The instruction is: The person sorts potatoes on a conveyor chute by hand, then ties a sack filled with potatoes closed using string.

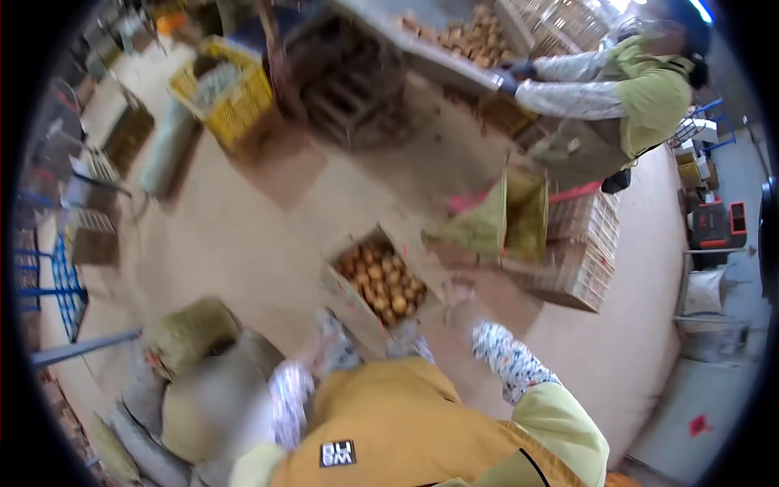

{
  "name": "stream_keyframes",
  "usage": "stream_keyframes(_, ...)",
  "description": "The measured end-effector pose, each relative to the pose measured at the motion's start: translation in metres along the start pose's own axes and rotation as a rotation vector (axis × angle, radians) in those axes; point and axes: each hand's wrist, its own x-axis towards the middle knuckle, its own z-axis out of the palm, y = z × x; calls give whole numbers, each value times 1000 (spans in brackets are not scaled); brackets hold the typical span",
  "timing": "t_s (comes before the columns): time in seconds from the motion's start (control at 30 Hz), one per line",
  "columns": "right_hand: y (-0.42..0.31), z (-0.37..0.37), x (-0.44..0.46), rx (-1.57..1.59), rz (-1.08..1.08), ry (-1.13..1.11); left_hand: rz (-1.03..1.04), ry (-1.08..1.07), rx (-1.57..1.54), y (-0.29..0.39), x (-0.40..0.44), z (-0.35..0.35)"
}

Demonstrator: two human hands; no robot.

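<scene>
A box [334,282] full of brown, roundish produce [381,280] stands on the floor just ahead of my feet. My left hand [306,351], smeared by motion, is near the box's lower left side. My right hand [461,294] is blurred too, out to the right of the box and apart from it. Patterned sleeves cover both forearms. Whether either hand holds anything cannot be made out.
An open yellowish sack [523,215] leans by a white slatted crate [592,256] on the right. Beyond, a co-worker [641,97] reaches over a table of similar produce [466,36]. A yellow crate [235,109] stands back left; full sacks [191,333] lie left of me.
</scene>
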Motion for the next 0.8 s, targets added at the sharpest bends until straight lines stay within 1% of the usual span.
stream_keyframes(0.03,21,-49,12,296,83,-350,33,-168,-189,-15,44,-5)
stream_keyframes(0.07,23,-52,13,466,104,-437,62,-247,-113,36,54,16)
stream_keyframes(0.1,30,-1,1,221,-61,-279,144,-70,433,63,69,36)
stream_keyframes(0.13,30,51,-15,-8,-225,-98,-243,-126,408,115,83,46)
stream_keyframes(0.17,27,44,-12,256,-50,-158,-262,-11,498,96,108,58)
stream_keyframes(0.2,27,30,-3,505,139,-210,-204,50,857,92,115,66)
stream_keyframes(0.23,24,22,1,512,123,-237,-193,-88,863,91,110,61)
stream_keyframes(0.27,20,14,1,654,271,-124,-178,-229,866,87,102,55)
stream_keyframes(0.3,12,5,8,782,431,-7,-112,-215,883,53,104,37)
stream_keyframes(0.33,14,-2,12,784,430,-20,-38,-189,906,25,98,27)
stream_keyframes(0.37,19,-9,17,640,360,-232,-135,-138,758,47,68,25)
stream_keyframes(0.4,21,-20,25,485,288,-442,-142,-148,750,57,56,26)
stream_keyframes(0.43,23,-37,38,474,287,-458,-166,-97,767,64,48,30)
stream_keyframes(0.47,25,-54,58,339,139,-738,-187,-43,773,78,42,34)
stream_keyframes(0.5,28,-63,76,188,-18,-1009,-173,-182,813,124,20,24)
stream_keyframes(0.53,29,-64,85,161,-31,-1022,-174,-186,782,120,22,24)
stream_keyframes(0.6,24,-67,98,96,-136,-1161,-159,-214,773,109,33,16)
stream_keyframes(0.63,27,-71,107,71,-146,-1166,-155,-213,748,105,41,9)
stream_keyframes(0.7,32,-87,125,153,-13,-1508,14,-275,871,103,61,-13)
stream_keyframes(0.73,73,-67,97,274,-76,-1490,101,-297,934,100,70,-22)
stream_keyframes(0.77,82,-87,104,188,-14,-1566,98,-297,919,99,76,-29)
stream_keyframes(0.8,99,-92,96,353,324,-1379,102,-270,837,100,82,-29)
